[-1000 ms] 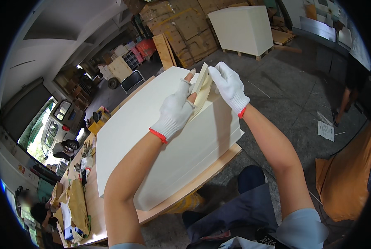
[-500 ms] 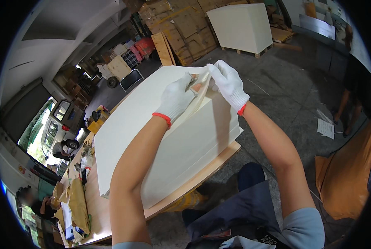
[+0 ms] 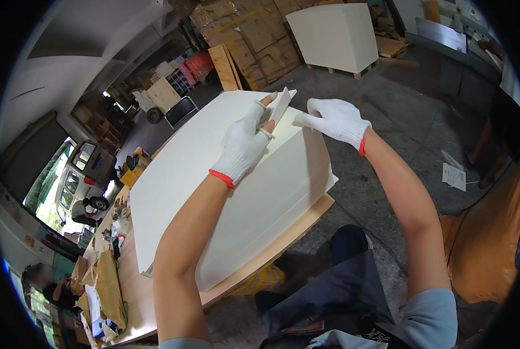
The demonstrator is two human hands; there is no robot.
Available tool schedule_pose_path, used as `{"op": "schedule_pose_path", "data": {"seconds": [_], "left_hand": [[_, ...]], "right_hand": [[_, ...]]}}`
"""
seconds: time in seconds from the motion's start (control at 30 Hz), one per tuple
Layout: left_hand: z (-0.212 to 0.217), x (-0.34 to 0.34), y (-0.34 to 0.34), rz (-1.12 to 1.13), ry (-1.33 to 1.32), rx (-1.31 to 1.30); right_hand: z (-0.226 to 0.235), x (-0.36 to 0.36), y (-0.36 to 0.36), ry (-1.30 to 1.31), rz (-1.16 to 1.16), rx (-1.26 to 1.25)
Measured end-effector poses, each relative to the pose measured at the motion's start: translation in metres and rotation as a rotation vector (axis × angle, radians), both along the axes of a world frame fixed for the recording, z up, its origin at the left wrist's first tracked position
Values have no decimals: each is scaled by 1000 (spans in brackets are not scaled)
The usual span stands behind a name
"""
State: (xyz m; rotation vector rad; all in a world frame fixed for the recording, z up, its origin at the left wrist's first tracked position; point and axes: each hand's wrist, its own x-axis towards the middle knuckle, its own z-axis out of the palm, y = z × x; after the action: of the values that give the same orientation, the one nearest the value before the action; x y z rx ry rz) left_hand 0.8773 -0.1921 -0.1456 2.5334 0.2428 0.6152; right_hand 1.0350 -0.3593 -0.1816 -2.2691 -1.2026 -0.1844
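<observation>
A tall stack of large white sheets lies in front of me. My left hand, in a white knit glove with a red cuff and bare thumb and finger tips, pinches the raised edge of the top white sheet near the far right corner. That edge is bent upward, showing a strip of the sheets beneath. Just right of the corner is my right hand, gloved alike, its thumb stretched toward the stack and its fingers bent. A gap shows between thumb and forefinger, with nothing visible in it.
Under the stack is a wooden tabletop with brown paper packages at its left. Another white stack stands on a pallet beyond, beside cartons. An orange cover is at right. Other people are at far left and far right.
My right hand has let go of the sheet edge and moved right and slightly down. My left hand keeps its hold, and the lifted edge now stands up more narrowly.
</observation>
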Motion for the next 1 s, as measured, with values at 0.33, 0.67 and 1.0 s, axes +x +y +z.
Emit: {"op": "schedule_pose_path", "data": {"seconds": [0.33,0.67,1.0], "left_hand": [[6,-1,-2,10,81,61],[2,1,-2,11,103,68],[7,-1,-6,10,130,30]], "right_hand": [[15,4,23,125,156,327],[-9,-4,41,435,89,687],[-13,-8,37,363,56,692]]}}
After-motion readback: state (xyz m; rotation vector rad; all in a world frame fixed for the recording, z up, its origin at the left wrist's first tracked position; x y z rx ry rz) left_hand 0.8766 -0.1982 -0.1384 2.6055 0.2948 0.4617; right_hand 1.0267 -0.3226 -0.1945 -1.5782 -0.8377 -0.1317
